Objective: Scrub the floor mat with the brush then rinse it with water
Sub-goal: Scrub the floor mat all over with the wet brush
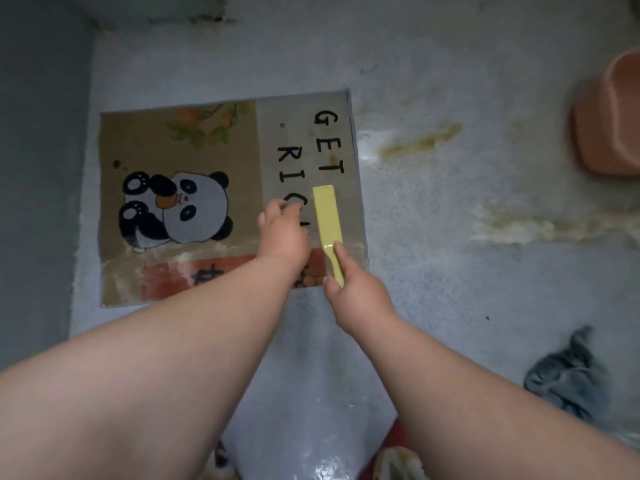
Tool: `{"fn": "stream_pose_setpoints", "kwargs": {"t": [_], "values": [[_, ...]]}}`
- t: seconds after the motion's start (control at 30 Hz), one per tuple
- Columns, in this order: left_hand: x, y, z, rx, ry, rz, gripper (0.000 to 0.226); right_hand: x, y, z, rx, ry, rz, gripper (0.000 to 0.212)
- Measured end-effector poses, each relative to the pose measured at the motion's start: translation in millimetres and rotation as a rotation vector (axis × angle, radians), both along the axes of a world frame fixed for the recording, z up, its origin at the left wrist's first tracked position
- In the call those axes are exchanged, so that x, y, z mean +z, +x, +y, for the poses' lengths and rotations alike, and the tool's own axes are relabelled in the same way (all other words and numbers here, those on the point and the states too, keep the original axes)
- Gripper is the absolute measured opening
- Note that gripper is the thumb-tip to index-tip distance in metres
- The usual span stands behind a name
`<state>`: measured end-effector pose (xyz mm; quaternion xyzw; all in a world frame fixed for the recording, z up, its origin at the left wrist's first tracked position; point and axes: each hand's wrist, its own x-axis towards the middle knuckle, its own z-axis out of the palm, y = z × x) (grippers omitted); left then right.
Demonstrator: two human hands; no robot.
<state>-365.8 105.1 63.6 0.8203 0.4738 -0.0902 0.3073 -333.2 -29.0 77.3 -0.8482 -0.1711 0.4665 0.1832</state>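
Note:
The floor mat [180,147] lies flat on the wet grey floor, printed with a panda, the words GET RICH and a red band along its near edge. My right hand [356,292] grips the handle of a pale yellow brush [327,216], whose head rests on the mat's right part near the lettering. My left hand [282,230] rests on the mat just left of the brush, its fingers curled down against the surface and covering some letters. Foam or water streaks show along the mat's near edge.
A pink plastic basin [609,116] stands at the right edge. A crumpled grey cloth [568,379] lies on the floor at the lower right. Yellowish stains [422,142] mark the floor right of the mat. A wall runs along the left.

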Motion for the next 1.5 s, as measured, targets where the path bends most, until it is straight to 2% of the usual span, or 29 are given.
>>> {"fn": "stream_pose_setpoints", "kwargs": {"t": [0.27,0.47,0.93,1.23,1.5], "values": [[169,38,-30,0.184,-0.055,0.002,0.046,168,56,-18,0.051,0.028,0.065,0.061],[236,70,-6,0.297,-0.051,-0.062,0.046,233,101,14,0.139,0.018,0.014,0.061],[256,79,69,0.492,-0.064,-0.04,0.047,260,147,107,0.414,-0.047,0.034,0.065],[264,123,86,0.825,0.007,-0.005,0.049,256,216,172,0.819,0.003,0.024,0.065],[247,166,56,1.086,-0.011,-0.05,0.048,242,257,172,1.12,-0.007,-0.025,0.063]]}}
